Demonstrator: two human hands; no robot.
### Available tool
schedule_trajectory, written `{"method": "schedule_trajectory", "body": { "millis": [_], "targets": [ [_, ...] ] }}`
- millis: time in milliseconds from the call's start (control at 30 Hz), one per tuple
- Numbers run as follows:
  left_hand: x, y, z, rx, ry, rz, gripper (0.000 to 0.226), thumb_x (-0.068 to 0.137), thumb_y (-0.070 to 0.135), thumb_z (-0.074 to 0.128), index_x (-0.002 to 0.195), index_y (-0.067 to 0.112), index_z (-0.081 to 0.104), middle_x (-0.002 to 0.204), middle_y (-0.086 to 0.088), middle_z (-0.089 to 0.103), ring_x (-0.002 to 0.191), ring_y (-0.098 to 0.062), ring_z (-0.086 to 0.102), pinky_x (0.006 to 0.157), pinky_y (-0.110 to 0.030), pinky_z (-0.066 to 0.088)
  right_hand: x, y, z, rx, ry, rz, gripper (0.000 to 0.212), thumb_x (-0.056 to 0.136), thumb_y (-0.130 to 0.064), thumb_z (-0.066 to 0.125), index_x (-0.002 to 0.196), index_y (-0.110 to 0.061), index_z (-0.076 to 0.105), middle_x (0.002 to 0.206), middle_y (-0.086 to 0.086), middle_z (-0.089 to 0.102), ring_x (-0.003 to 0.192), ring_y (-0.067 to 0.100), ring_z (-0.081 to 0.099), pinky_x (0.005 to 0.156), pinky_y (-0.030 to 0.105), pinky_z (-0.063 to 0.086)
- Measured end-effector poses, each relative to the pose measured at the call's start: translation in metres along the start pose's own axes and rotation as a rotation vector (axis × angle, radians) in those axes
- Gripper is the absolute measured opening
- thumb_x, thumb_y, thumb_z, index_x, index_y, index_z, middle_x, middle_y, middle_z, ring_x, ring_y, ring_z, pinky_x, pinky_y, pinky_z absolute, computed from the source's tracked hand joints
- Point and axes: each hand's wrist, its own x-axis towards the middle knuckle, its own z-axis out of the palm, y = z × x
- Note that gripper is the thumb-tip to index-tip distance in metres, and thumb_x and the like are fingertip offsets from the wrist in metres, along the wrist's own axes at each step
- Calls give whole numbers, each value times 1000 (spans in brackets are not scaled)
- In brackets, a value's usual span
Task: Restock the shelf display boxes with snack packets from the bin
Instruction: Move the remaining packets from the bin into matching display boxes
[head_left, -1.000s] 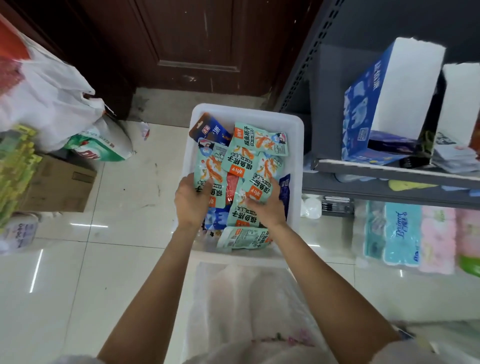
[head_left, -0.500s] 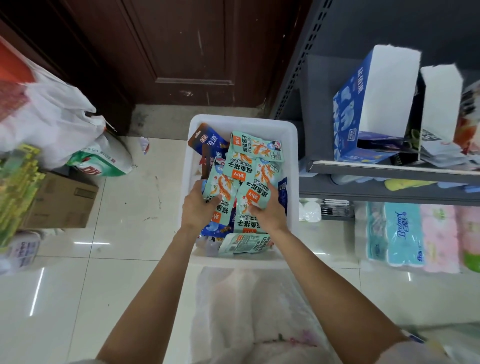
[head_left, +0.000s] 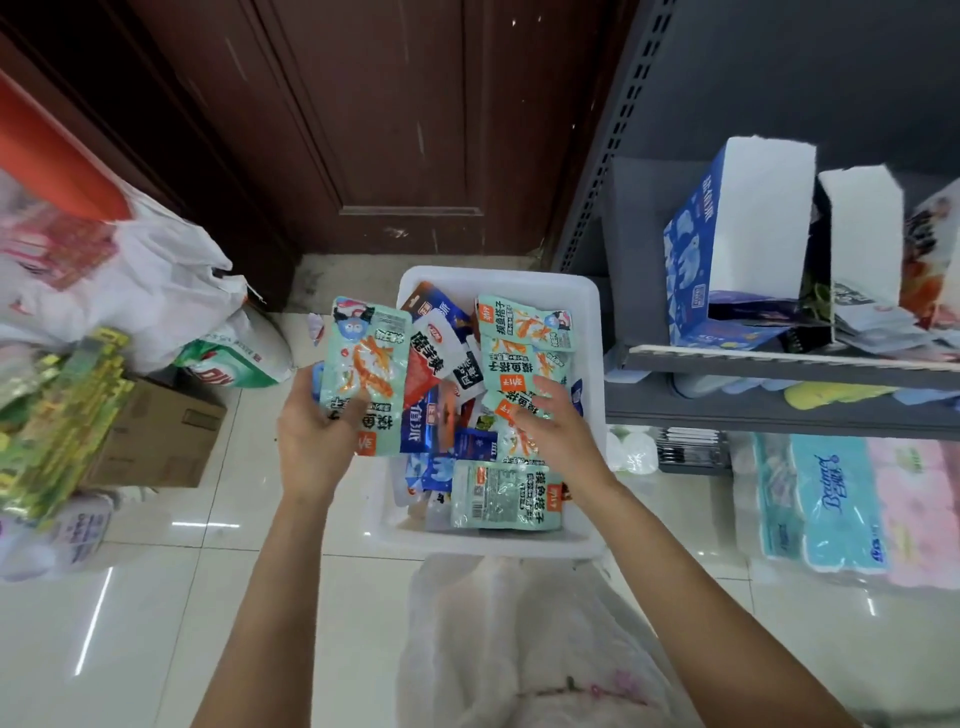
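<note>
Left hand grips 1 mint packet; right hand pinches another in the bin. Light, slippery film: hold edges.

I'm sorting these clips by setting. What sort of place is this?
Most likely a small shop or its stock corner. A grey metal shelf rack carries opened blue cardboard display boxes, wrapped tissue-roll packs stand below it, and a white plastic bin on the tiled floor holds mint-green snack packets.
</note>
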Motion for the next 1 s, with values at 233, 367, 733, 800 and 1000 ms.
{"method": "schedule_trajectory", "body": {
  "millis": [233, 367, 733, 800, 1000],
  "targets": [
    [-13, 17, 16, -393, -132, -164, 24, 87, 4, 64, 106, 17, 56, 96, 1, 70, 72, -7, 70, 59, -23, 56, -8, -29, 0, 229, -165, 17, 63, 83, -51, 61, 137, -32, 36, 123, 6, 61, 109, 16, 61, 90, 34, 50],
    [-22, 25, 36, -406, -322, -148, 26, 87, 5, 64, 107, 20, 56, 102, -4, 71, 85, -18, 71, 65, -30, 57, -11, -39, -6, 317, -5, -88, 34, 89, -38, 62, 120, -29, 50, 112, -4, 66, 99, 6, 63, 91, 30, 52],
    [-39, 51, 82, -335, -623, -87, 35, 85, 15, 65, 115, 24, 51, 109, 0, 71, 97, -20, 69, 75, -36, 57, -31, -33, -65, 443, 337, -224, 21, 92, -7, 58, 109, -19, 59, 99, 0, 67, 90, 13, 64, 85, 32, 53],
    [-48, 62, 96, -324, -608, -46, 29, 89, 12, 63, 112, 26, 50, 107, 2, 70, 92, -17, 71, 68, -30, 58, -38, -29, -88, 487, 429, -249, 20, 92, -4, 57, 109, -15, 59, 94, -1, 66, 78, 4, 61, 69, 18, 51],
    [-85, 94, 143, -269, -543, 112, 31, 90, 13, 62, 108, 33, 46, 112, 0, 67, 96, -19, 69, 75, -38, 59, -53, -13, -174, 577, 499, -320, 29, 91, 1, 55, 118, -9, 55, 74, -10, 65, 58, -3, 54, 51, 10, 39]
  ]
}}
